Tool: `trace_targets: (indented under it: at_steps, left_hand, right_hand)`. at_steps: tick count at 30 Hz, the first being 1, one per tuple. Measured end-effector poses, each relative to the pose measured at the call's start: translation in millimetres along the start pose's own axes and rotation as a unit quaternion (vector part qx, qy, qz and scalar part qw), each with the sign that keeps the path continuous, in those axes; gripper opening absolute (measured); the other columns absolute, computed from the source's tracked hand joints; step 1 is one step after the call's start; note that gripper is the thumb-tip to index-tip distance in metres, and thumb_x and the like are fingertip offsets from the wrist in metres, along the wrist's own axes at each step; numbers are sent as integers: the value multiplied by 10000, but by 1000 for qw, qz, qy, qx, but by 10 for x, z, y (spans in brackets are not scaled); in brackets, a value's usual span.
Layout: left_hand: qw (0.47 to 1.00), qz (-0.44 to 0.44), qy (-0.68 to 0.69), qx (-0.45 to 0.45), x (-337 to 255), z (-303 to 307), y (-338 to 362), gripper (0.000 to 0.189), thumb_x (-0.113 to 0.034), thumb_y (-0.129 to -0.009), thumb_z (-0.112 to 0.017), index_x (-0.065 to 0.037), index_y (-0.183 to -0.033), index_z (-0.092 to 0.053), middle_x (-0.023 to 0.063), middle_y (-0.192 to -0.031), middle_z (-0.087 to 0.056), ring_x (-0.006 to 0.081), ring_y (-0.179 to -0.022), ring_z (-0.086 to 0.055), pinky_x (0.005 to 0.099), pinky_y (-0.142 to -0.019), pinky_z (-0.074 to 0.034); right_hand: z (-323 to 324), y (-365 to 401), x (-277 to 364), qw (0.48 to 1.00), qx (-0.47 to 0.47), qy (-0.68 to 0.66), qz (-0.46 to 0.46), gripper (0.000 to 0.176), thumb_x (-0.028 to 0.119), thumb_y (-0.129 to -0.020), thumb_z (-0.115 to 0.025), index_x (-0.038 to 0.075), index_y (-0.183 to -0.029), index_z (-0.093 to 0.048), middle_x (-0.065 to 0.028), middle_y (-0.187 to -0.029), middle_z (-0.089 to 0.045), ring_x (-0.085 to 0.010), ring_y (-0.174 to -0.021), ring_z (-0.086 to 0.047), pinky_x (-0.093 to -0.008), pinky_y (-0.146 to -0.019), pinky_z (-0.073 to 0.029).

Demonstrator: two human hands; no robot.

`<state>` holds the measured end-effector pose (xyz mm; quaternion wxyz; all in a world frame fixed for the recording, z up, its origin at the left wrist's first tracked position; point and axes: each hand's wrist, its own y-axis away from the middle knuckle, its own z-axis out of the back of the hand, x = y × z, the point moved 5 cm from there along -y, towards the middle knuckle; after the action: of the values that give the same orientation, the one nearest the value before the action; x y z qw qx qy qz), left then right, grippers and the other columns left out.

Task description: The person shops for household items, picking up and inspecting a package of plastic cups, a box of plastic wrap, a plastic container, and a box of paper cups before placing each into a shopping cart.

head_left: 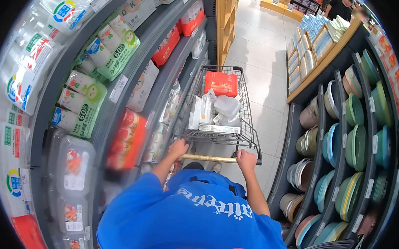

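My left hand [179,147] is wrapped round the left end of the gold handlebar [209,158] of a shopping cart. At the bar's right end, my right hand [246,158] grips it too. In front of the hands is the cart's dark wire basket [249,122]. Inside it, a red pack [221,83] lies at the far end. Nearer to me are clear plastic containers [227,106], white plastic-wrapped packages [201,112] and a flat white box [219,128] along the near side.
Shelves on the left hold green-wrapped paper rolls [82,102], orange packs [127,139] and clear containers [75,170]. Stacked basins [355,147] and bins [300,174] fill the right shelves. A tiled aisle [256,42] runs ahead past a towel display [316,45]. A person in black [339,9] is at the far right.
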<state>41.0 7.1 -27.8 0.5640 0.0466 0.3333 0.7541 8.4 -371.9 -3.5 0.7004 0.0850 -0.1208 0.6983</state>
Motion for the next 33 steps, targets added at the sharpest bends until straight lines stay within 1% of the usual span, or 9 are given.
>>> trace_targets:
  at_steps: [2, 3, 6, 13, 17, 21, 25, 29, 33]
  left_hand:
    - [999, 3, 5, -32, 94, 105, -17, 376, -378, -895, -635, -64, -1098, -680, 184, -1165, -685, 356, -1130, -645, 474, -953, -507]
    - [999, -18, 38, -28, -473, -145, -258, 362, -368, -896, -634, -62, -1085, -677, 184, -1150, -686, 363, -1117, -646, 478, -942, -510]
    - [997, -33, 27, -71, -448, 117, -359, 305, -327, -904, -626, -53, -1033, -660, 185, -1094, -689, 384, -1070, -651, 497, -902, -514]
    - [998, -19, 32, -59, -727, 300, -781, 305, -331, -900, -632, -59, -1036, -657, 175, -1090, -696, 375, -1053, -658, 494, -875, -520]
    - [988, -5, 136, -67, -843, 417, -1071, 260, -298, -893, -634, -42, -926, -663, 179, -1020, -700, 379, -1029, -656, 484, -847, -513]
    - [955, -97, 199, -198, -939, 534, -1520, 183, -214, -891, -605, -39, -853, -639, 171, -914, -642, 392, -894, -621, 515, -792, -480]
    - [942, -172, 25, -287, -1233, 754, -1718, 127, -157, -893, -579, -56, -856, -647, 154, -904, -630, 360, -914, -613, 483, -832, -458]
    - [970, -176, 96, -139, -1221, 585, -2184, 151, -109, -901, -542, -64, -952, -676, 175, -970, -706, 352, -960, -658, 458, -874, -452]
    - [973, -167, 115, -110, -1275, 748, -2396, 163, -113, -901, -535, -50, -945, -679, 215, -952, -714, 393, -892, -675, 496, -842, -479]
  right_hand:
    - [-61, -55, 97, 1000, 1, -4, -1, 342, 359, -947, -584, 98, -751, -684, -166, -619, -655, -391, -583, -659, -512, -582, -509]
    - [165, -376, -418, 999, 7, 40, -2, 340, 358, -947, -583, 98, -754, -686, -166, -622, -658, -387, -582, -660, -510, -574, -508]
    - [42, -597, -277, 998, 26, 54, -16, 328, 353, -945, -580, 100, -768, -691, -168, -649, -674, -371, -583, -665, -506, -559, -513]
    - [45, -1119, -392, 999, 23, 42, -10, 308, 332, -931, -591, 101, -749, -681, -162, -651, -681, -372, -584, -674, -497, -577, -534]
    - [52, -1376, -452, 999, 15, 53, -1, 301, 329, -929, -588, 95, -764, -680, -157, -656, -672, -381, -583, -652, -503, -561, -506]
    - [105, -1661, -474, 998, 50, 27, -20, 287, 349, -908, -616, 104, -782, -694, -152, -662, -672, -375, -626, -663, -501, -583, -507]
    - [52, -1929, -498, 992, 112, 36, -46, 291, 368, -910, -610, 114, -805, -704, -150, -700, -687, -374, -673, -675, -503, -625, -516]
    - [21, -2195, -539, 981, 167, 60, -79, 292, 373, -911, -601, 118, -816, -707, -155, -722, -693, -371, -700, -682, -507, -641, -519]
    - [-25, -2407, -490, 977, 179, 74, -94, 280, 356, -905, -598, 117, -798, -697, -144, -701, -689, -364, -679, -683, -497, -643, -524]
